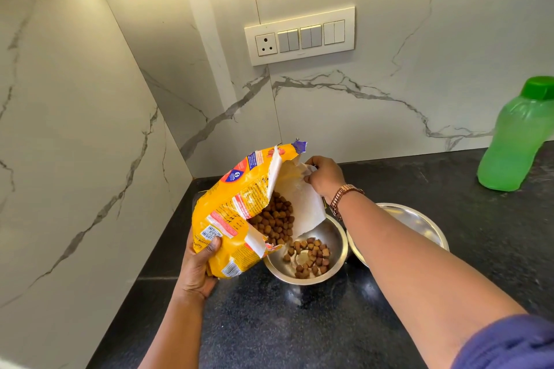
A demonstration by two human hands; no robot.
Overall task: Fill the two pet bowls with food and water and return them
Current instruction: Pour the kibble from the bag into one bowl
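While the yellow kibble bag [236,213] is gripped by the left hand [199,266] and its torn flap pinched open by the right hand [325,177], kibble is tipped into the centre steel bowl [335,260] — next, a fuller tilt seems needed.

Landmark: the kibble bowl [305,252] on the dark worktop [299,323]. Above its left rim the tilted yellow food bag [236,213] blocks entry from left and behind. Right forearm crosses over the bowl's right side; second steel bowl [419,228] sits touching or just beside it there. Nearer than the bowl, open worktop. Far right of the bowl, well apart, green bottle [515,141]; bare worktop between. Corner walls close off left and rear.
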